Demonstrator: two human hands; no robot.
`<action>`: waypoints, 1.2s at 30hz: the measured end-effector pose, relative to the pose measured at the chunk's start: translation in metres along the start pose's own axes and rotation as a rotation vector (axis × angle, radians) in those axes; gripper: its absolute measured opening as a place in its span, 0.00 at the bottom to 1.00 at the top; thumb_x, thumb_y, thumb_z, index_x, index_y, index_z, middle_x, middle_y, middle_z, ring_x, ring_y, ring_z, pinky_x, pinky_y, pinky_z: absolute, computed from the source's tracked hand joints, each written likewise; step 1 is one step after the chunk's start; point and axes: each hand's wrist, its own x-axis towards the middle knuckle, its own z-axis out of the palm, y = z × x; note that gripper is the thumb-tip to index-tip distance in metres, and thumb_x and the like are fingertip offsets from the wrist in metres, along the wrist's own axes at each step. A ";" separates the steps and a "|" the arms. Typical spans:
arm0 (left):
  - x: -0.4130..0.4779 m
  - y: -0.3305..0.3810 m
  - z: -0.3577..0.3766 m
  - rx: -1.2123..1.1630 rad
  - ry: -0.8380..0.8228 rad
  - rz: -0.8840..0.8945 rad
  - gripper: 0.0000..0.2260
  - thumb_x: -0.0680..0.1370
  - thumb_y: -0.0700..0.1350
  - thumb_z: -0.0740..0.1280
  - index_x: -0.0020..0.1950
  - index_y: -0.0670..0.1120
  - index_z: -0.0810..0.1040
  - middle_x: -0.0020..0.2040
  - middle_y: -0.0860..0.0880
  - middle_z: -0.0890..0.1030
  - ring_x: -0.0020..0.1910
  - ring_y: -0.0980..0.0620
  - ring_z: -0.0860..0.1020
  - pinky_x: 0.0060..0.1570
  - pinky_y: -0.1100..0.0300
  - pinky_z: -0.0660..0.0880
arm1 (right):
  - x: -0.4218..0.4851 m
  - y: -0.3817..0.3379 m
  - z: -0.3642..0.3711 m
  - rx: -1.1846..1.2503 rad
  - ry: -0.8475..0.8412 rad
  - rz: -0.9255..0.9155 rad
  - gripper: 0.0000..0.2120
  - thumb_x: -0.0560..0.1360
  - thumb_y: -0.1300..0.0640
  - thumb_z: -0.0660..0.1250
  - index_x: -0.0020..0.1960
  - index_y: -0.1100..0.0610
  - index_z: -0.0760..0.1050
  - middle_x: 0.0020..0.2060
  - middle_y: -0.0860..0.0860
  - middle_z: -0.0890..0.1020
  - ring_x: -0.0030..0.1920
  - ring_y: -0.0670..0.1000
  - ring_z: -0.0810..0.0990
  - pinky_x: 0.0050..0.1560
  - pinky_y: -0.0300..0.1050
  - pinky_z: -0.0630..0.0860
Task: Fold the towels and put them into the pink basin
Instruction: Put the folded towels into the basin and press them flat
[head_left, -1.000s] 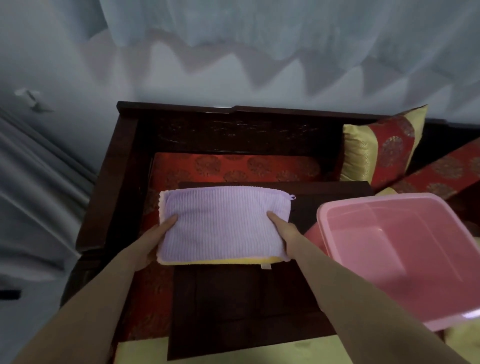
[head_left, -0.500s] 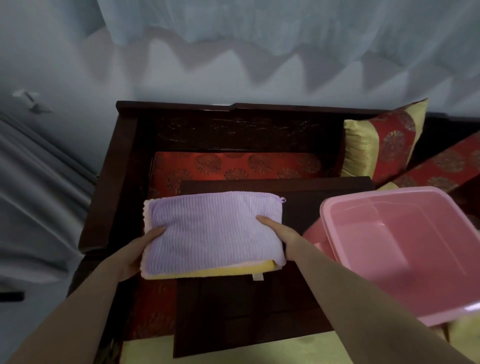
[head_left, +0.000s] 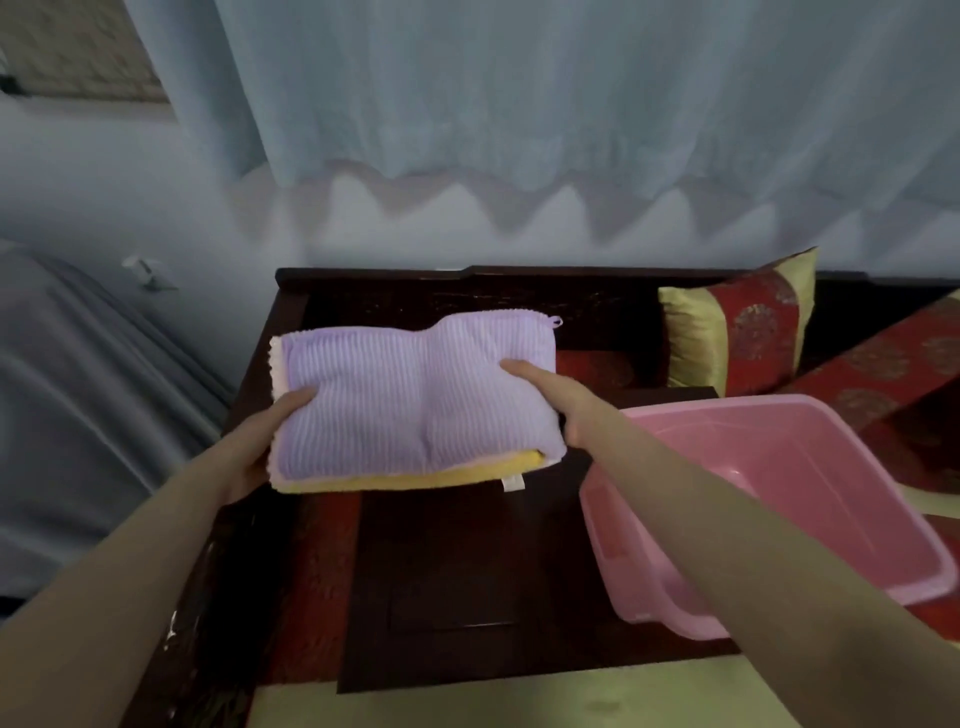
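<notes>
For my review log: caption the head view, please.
Left hand and right hand hold stacked folded towels beside pink basin.

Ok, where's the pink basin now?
Head view, right side: the pink basin sits empty on the dark table, just right of the right hand gripping the folded towels.

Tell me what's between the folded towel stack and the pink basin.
Head view: only the right hand, gripping the right end of the towel stack, sits between it and the pink basin. Beneath that gap the dark wooden table shows.
</notes>
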 end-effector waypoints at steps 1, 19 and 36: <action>-0.007 0.008 0.008 0.004 -0.001 0.021 0.46 0.43 0.65 0.80 0.58 0.54 0.75 0.57 0.43 0.81 0.56 0.42 0.79 0.54 0.46 0.76 | -0.008 -0.009 -0.008 -0.001 -0.004 -0.010 0.35 0.63 0.42 0.77 0.61 0.60 0.71 0.49 0.55 0.78 0.47 0.54 0.77 0.53 0.53 0.76; -0.110 0.009 0.318 0.065 -0.107 0.191 0.37 0.47 0.63 0.79 0.54 0.53 0.79 0.47 0.50 0.86 0.47 0.50 0.84 0.48 0.52 0.78 | -0.102 0.012 -0.331 -0.086 -0.016 0.017 0.37 0.59 0.40 0.78 0.60 0.59 0.73 0.54 0.58 0.79 0.53 0.57 0.78 0.52 0.54 0.77; -0.072 -0.095 0.432 0.131 0.045 -0.088 0.20 0.72 0.56 0.69 0.60 0.47 0.76 0.55 0.44 0.82 0.54 0.44 0.79 0.61 0.48 0.74 | -0.059 0.100 -0.387 -0.080 0.020 0.129 0.27 0.63 0.48 0.79 0.52 0.62 0.73 0.47 0.60 0.79 0.46 0.60 0.78 0.41 0.53 0.78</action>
